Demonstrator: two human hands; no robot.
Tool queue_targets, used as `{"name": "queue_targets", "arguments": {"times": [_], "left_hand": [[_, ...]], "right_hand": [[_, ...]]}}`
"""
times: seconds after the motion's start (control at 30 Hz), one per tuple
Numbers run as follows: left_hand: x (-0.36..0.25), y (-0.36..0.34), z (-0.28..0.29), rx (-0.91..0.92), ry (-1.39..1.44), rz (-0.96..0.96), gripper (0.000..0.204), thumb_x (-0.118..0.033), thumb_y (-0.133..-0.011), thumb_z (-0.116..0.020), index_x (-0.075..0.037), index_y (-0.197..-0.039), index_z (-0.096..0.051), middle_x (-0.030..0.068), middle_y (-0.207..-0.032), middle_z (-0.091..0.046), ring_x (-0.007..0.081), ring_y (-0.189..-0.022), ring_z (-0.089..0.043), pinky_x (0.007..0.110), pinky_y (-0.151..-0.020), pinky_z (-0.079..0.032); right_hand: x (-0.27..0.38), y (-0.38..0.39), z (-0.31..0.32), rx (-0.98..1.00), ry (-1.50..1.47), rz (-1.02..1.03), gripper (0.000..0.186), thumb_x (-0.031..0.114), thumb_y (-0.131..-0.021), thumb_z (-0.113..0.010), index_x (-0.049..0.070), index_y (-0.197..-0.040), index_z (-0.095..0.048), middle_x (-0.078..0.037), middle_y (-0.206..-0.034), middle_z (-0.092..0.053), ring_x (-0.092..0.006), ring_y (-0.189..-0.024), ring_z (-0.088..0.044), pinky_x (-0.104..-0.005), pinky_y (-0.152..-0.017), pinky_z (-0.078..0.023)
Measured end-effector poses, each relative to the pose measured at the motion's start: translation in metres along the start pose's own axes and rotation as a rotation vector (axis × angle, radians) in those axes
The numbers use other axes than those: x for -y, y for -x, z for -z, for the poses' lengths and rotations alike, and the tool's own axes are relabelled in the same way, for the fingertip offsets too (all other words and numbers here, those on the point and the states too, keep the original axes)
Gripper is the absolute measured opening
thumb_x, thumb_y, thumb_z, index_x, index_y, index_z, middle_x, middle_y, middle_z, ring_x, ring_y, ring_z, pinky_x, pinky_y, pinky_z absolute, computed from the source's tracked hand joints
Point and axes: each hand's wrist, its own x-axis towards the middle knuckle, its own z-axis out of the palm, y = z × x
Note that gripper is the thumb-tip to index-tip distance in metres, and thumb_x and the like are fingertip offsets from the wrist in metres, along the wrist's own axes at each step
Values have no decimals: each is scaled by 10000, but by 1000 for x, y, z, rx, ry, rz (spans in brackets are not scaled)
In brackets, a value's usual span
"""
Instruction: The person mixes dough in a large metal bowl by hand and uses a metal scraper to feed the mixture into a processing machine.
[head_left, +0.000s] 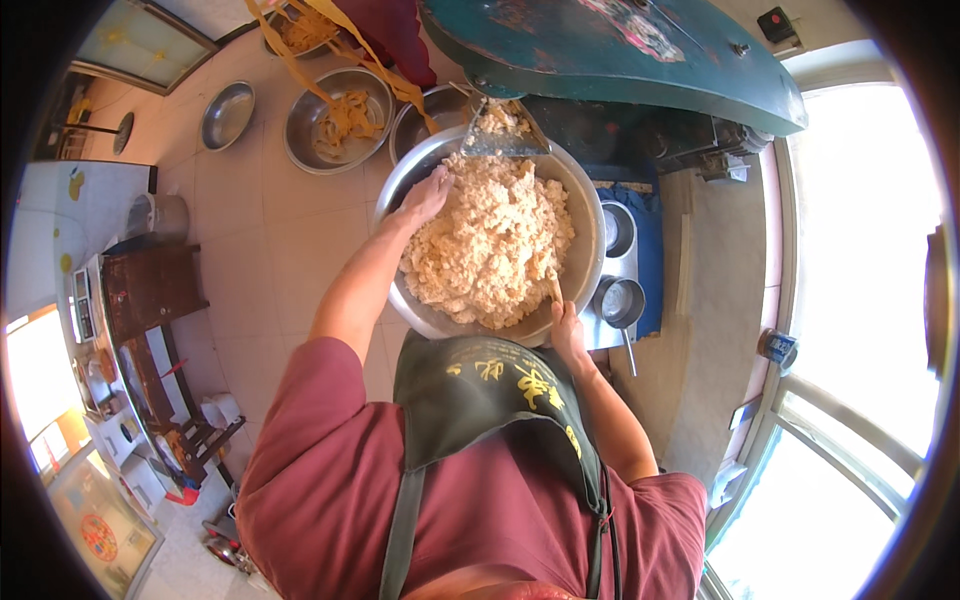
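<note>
**Bowl grip check**

My left hand [428,195], flattish and holding nothing evident, meets the mix [490,240] in the bowl [584,232]. My right hand [567,325] is by the rim; grip unclear. Judgement: mix soft, crumbly; bowl heavy, needing 2 hands on opposite rims.

Cream dough [490,240], silver bowl [589,250], teal machine [560,55].
The machine bears a pink-and-white floral patch [640,25]; the shirt [325,430] is maroon, the apron [440,400] dark green with yellow lettering [538,387]. The cloth [650,260] is blue, the strips [350,118] orange-yellow, the cabinet [150,288] dark brown; the floor [265,265] is pinkish beige, in a tiled grid.
</note>
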Motion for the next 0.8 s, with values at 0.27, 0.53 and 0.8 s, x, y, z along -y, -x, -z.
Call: {"name": "queue_targets", "arguments": {"times": [0.27, 0.53, 0.8], "left_hand": [[-17, 1, -9, 103, -183, 160, 588, -457, -1013, -341, 7, -1323, -527, 291, -1211, -628, 447, -1146, -589, 490, -1001, -453], [-107, 35, 2, 241, -102, 318, 801, -579, -961, -460, 1, -1504, -356, 255, -1540, -359, 407, -1404, -386, 489, -1161, -336], [-152, 54, -23, 163, -111, 431, 817, -415, -943, -633, 89, -1482, -281, 333, -1398, -439, 335, -1227, -532, 443, -1011, -492]], "right_hand": [[-22, -24, 22, 123, -161, 73, 407, 370, -1024, -465, -12, -1126, -558, -330, -913, -653, -518, -858, -634, -542, -734, -495], [-23, -71, 73, 175, -159, 181, 426, 322, -1028, -482, -99, -1048, -549, -274, -951, -631, -350, -767, -710, -399, -522, -608], [4, -81, 85, 298, -254, 175, 433, 325, -1021, -494, -100, -1080, -549, -316, -825, -631, -389, -602, -678, -437, -484, -554]]}}
